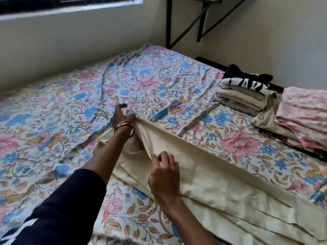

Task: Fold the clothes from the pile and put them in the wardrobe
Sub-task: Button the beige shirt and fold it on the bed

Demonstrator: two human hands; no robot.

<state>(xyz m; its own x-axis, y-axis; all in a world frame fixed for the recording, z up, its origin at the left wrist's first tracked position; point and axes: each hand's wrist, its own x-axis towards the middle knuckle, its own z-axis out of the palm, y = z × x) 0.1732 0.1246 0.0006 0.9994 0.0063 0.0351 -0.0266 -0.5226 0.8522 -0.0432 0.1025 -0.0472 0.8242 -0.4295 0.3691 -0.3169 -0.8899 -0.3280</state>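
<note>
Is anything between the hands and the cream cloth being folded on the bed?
No. The left hand grips the cream cloth at its far end and the right hand pinches a fold nearer; nothing lies between.

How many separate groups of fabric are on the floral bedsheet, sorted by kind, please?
Cream cloth being folded: 1, left hand and right hand gripping it
Folded stack topped by a black-and-white printed garment: 1
Pink floral folded pile: 1
Total: 3

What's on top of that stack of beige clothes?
A folded black garment with white lettering lies on top of the beige folded clothes. Whatever lies beneath the stack is covered.
</note>
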